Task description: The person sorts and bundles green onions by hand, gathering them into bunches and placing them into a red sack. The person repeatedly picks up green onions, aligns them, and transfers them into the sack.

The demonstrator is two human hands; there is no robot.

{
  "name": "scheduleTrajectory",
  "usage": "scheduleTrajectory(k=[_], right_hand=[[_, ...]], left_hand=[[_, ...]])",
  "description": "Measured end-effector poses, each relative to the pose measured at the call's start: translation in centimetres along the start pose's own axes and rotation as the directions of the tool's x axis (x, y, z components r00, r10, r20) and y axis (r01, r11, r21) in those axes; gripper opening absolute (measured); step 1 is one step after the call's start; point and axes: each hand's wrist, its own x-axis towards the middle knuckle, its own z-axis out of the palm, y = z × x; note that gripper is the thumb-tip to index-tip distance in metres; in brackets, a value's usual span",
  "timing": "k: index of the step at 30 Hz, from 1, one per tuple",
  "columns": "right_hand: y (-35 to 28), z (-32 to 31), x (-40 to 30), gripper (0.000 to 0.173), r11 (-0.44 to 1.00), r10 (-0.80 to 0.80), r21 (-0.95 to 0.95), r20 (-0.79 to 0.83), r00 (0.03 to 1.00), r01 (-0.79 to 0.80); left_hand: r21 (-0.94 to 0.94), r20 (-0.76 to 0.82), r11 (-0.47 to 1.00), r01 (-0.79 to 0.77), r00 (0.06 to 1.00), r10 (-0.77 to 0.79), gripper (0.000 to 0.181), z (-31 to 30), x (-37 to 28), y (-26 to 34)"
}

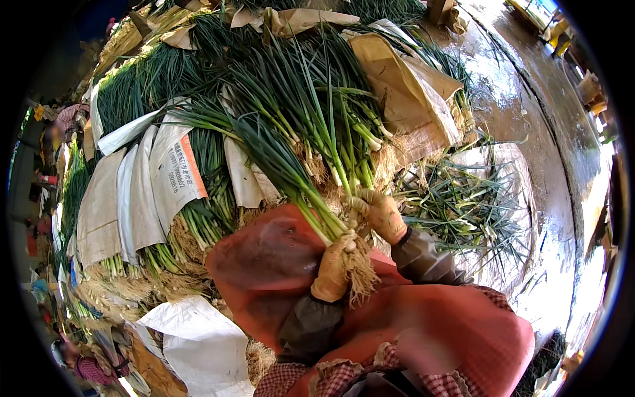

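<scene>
Both my hands wear tan rubber gloves with dark sleeves above them. My left hand [331, 270] grips a bunch of green onions [310, 198] low on the stalks, and its pale roots [362, 273] hang over the red apron [426, 317] on my lap. Just beyond it, my right hand [382, 214] has its fingers curled round the bases of other green onion stalks [345, 164]; its fingertips are partly hidden. A large heap of green onions [278, 94] spreads out in front of me, with roots toward me and leaves pointing away.
Bundled green onions [196, 223] under printed woven sacking [171, 173] lie at left. Brown sacking [402, 84] covers part of the heap. Loose leaf scraps [466, 198] lie on a sheet at right, beside wet floor [550, 173]. Other people [101, 369] sit at far left.
</scene>
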Motion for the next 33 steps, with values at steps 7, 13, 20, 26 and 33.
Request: scheduleTrajectory(k=[7, 13, 20, 26, 33], right_hand=[[0.8, -3.8, -6.6, 0.029, 0.970, -0.245, -0.025, -0.075, 0.967, 0.244], [4.2, -7.9, -3.0, 0.057, 0.780, -0.059, 0.462, -0.616, 0.786, 0.421], [0.8, -0.8, 1.0, 0.042, 0.987, -0.007, 0.149, 0.377, 0.926, -0.054], [-0.3, 1.1, 2.8, 0.025, 0.972, -0.004, 0.223, 0.356, 0.935, -0.080], [4.5, 1.4, 5.7, 0.018, 0.818, 0.017, 0.514, 0.426, 0.905, -0.257]], left_hand=[[0.090, -0.098, 0.993, 0.075, 0.993, -0.066, 0.028, 1.6, -0.3, 0.5], [0.028, 0.051, 0.997, 0.078, 0.996, -0.079, 0.033, 0.8, -1.3, 0.3], [-0.015, -0.123, 1.000, 0.020, 0.992, -0.022, 0.027, 4.7, -4.0, -0.5], [-0.148, 0.108, 0.989, -0.029, 0.993, 0.045, 0.034, 1.5, -3.6, 0.6], [-0.224, 0.147, 0.968, 0.113, 0.986, -0.081, 0.037, 2.2, -3.7, -0.4]])
